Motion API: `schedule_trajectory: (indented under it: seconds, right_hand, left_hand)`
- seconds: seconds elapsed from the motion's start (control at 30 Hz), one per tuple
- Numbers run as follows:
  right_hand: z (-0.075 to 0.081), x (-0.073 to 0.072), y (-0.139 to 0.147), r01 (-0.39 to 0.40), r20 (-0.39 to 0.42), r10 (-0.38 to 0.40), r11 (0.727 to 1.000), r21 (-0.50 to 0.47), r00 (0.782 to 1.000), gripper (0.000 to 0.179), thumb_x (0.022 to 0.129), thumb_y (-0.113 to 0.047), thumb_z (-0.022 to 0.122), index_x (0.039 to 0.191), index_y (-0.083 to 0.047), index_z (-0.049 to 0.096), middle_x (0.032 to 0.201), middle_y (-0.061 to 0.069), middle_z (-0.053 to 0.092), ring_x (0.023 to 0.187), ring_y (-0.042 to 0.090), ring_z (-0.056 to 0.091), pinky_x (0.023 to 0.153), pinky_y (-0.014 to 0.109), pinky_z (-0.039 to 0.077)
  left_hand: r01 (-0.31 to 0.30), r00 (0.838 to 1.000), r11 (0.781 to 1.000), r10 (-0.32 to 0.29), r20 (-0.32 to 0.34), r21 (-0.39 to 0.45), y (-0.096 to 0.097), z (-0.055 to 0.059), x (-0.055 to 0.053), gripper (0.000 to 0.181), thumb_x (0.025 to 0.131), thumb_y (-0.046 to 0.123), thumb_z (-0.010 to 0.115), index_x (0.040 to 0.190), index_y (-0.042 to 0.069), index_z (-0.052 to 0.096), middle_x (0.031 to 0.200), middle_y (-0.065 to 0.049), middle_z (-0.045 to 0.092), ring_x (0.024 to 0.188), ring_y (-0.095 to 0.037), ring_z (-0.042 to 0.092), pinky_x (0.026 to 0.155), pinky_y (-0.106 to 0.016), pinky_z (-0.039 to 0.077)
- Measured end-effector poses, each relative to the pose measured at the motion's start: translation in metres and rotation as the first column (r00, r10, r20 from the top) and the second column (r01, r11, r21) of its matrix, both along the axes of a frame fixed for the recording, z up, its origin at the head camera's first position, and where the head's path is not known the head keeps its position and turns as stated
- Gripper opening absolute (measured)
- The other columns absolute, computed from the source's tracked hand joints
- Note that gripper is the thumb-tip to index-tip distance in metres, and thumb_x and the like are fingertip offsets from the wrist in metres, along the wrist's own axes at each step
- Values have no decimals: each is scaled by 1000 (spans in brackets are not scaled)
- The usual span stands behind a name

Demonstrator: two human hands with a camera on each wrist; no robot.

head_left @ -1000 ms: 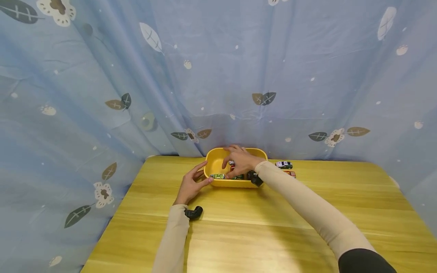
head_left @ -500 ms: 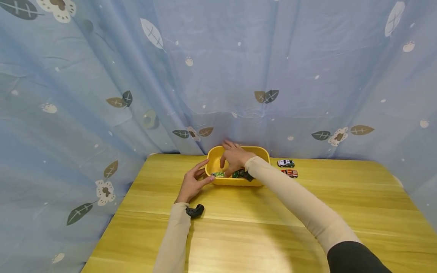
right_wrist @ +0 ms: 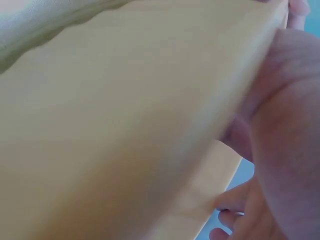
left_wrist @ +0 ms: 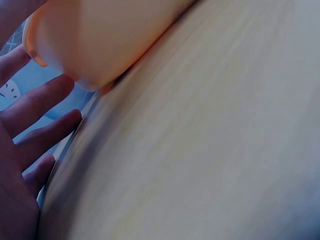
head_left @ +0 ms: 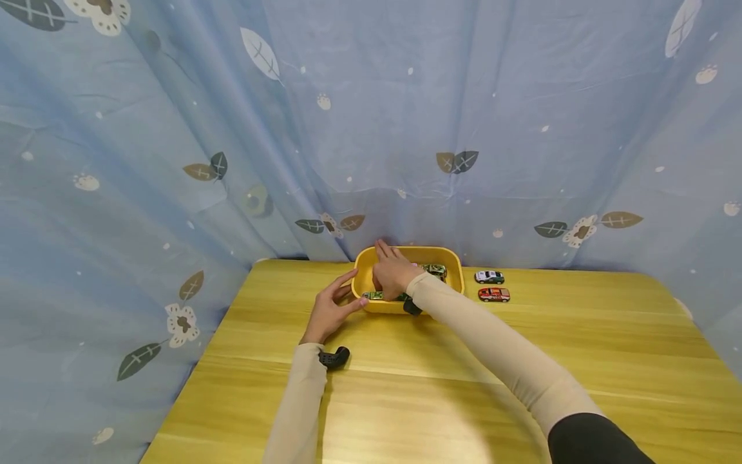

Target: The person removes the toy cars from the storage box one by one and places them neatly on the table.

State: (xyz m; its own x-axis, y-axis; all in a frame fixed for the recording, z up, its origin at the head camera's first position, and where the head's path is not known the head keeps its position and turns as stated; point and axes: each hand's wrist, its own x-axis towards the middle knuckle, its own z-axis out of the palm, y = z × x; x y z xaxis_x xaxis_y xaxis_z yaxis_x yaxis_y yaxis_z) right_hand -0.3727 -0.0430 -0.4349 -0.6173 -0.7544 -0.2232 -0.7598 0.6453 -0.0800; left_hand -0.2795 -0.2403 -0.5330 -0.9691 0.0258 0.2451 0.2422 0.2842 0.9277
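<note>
A yellow bin (head_left: 384, 308) stands at the table's far edge, with several toy cars inside. In the head view, one green toy car (head_left: 375, 296) lies along its near wall and another green patterned toy car (head_left: 433, 269) towards the back right. My left hand (head_left: 326, 317) holds the bin's left end, thumb at the near rim, fingers against the outer wall. My right hand (head_left: 395, 272) reaches down into the bin over the cars. Its fingertips are hidden, so whether they pinch a car does not show. The bin's wall covers much of the right wrist view.
Right of the bin, a white-and-green toy car (head_left: 489, 277) and a red toy car (head_left: 494, 294) lie on the wooden table (head_left: 406, 399), one behind the other. A blue patterned curtain (head_left: 371, 129) hangs right behind the table. Black devices (head_left: 334, 357) sit at both wrists.
My right hand has shifted slightly left and lower in the bin, uncovering cars at its right side. The left hand keeps its place at the bin. The head view has shifted a little.
</note>
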Motion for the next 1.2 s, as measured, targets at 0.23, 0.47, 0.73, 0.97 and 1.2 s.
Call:
schedule_trajectory:
  seconds: [0.23, 0.47, 0.73, 0.97, 1.2]
  right_hand:
    - [-2, 3, -1, 11, -40, -10, 1000, 8, 999, 12, 91, -16, 79, 81, -21, 78, 176, 28, 9, 166, 43, -1, 134, 58, 15]
    - [-3, 0, 3, -8, -36, 8, 1000, 2, 999, 8, 91, -21, 84, 85, -19, 79, 176, 28, 10, 166, 43, 0, 134, 60, 14]
    - [6, -8, 17, -20, 65, 27, 994, -107, 998, 20, 94, -27, 84, 111, -17, 83, 176, 21, 19, 166, 39, 2, 133, 63, 13]
    - [25, -8, 39, -54, 37, 60, 987, -149, 998, 30, 102, -28, 74, 129, -15, 77, 159, 11, 54, 155, 34, 33, 125, 56, 30]
    - [35, -9, 74, -42, -22, 38, 981, -191, 999, 33, 105, -20, 70, 136, -11, 73, 133, 5, 74, 122, 28, 54, 111, 49, 45]
  left_hand:
    - [-5, 1000, 1000, 5, -1, -2, 0, 1, 1, 71, 91, 18, 86, 156, 24, 57, 161, -4, 54, 139, -33, 62, 113, -53, 52]
    - [1, 1000, 1000, -1, -1, -4, 1, 1, 2, 70, 92, 18, 86, 155, 24, 57, 160, -6, 54, 139, -34, 61, 113, -55, 52]
    - [-8, 1000, 1000, 8, 24, 4, 1, 0, 1, 72, 93, 14, 85, 158, 18, 54, 164, -10, 49, 141, -38, 59, 115, -56, 49]
    - [-22, 997, 999, 23, 71, -25, 5, 13, 10, 75, 92, 17, 85, 159, 11, 51, 164, -15, 49, 142, -41, 57, 115, -57, 48]
    - [-14, 999, 999, 15, 41, -44, 12, 34, 19, 75, 92, 19, 86, 157, 8, 52, 161, -19, 52, 139, -41, 60, 115, -56, 49]
